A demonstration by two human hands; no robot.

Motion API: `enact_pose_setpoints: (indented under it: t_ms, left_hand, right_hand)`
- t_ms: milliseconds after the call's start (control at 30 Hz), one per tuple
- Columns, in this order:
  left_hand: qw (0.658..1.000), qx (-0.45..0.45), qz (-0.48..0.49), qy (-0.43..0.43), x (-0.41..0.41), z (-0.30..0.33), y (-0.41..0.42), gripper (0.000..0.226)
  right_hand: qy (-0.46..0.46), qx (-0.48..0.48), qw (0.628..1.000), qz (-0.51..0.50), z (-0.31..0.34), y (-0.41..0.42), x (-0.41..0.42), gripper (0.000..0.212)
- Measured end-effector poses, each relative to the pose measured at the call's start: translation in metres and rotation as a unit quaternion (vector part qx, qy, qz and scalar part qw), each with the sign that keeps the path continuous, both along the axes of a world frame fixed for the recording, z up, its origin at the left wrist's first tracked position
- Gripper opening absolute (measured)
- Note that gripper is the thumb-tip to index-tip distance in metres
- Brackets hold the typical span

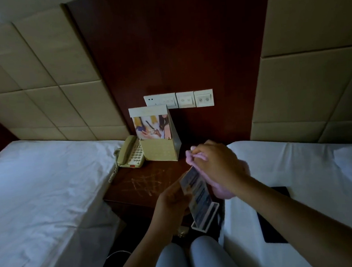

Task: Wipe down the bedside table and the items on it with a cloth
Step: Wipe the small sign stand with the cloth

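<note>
Soft pink cloth (221, 184) against flat glossy sign (197, 192)

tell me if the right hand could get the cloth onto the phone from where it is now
Probably yes. The right hand grips the pink cloth over the table; the phone sits uncovered at the back left, beside the card box.

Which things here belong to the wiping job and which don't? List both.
Job: cloth in right hand; sign stand in left hand; bedside table; telephone; brochure box.
Just there: beds; wall switches; black phone.
</note>
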State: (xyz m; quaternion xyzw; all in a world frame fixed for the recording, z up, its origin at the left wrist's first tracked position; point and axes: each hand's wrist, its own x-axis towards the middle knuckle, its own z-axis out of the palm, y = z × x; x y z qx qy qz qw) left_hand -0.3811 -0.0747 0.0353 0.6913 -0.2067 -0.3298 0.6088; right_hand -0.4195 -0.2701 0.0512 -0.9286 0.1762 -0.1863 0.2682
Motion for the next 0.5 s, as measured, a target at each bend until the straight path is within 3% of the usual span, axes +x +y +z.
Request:
enact_pose_setpoints:
  t_ms: [67, 200, 300, 400, 500]
  left_hand:
    - [1.000, 0.000, 0.010, -0.016, 0.001, 0.002, -0.002, 0.042]
    - [0.999, -0.030, 0.032, -0.024, 0.008, 0.004, 0.001, 0.029]
    - [0.998, -0.058, 0.023, 0.031, 0.011, 0.003, 0.006, 0.035]
    - [0.996, -0.076, 0.018, 0.051, 0.009, 0.005, 0.005, 0.040]
    - [0.995, -0.083, 0.007, 0.063, 0.013, 0.010, 0.005, 0.034]
  right_hand:
    - [-0.044, 0.013, 0.999, -0.021, -0.005, 0.005, 0.005, 0.024]
    - [-0.129, 0.081, 0.986, 0.060, -0.018, 0.055, -0.009, 0.029]
    - [-0.122, 0.013, 0.991, 0.048, -0.029, 0.037, -0.007, 0.026]
    - [-0.134, 0.038, 0.989, -0.043, -0.023, 0.019, -0.003, 0.023]
    - [-0.129, -0.008, 0.991, 0.024, -0.011, 0.050, -0.011, 0.031]
